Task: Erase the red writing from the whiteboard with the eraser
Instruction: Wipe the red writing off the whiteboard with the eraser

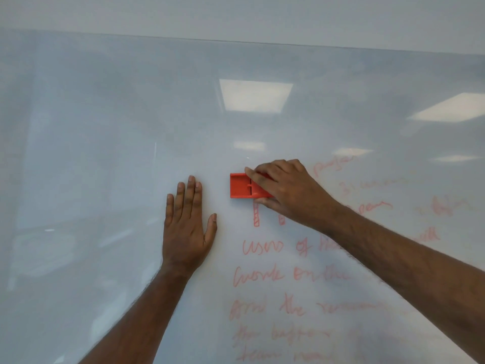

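Observation:
A large whiteboard (105,127) fills the view. Red writing (262,274) covers its lower right part in several lines, some of it faint and smeared. A red rectangular eraser (240,186) lies flat against the board at the upper left edge of the writing. My right hand (286,191) grips the eraser's right half, fingers over its top and thumb below. My left hand (187,224) rests flat on the bare board just left of the eraser, fingers spread upward, holding nothing.
The board's top edge (236,42) runs across the upper part of the view, with a pale wall above. Reflections of ceiling lights (256,94) show on the glossy surface. The left half of the board carries no writing.

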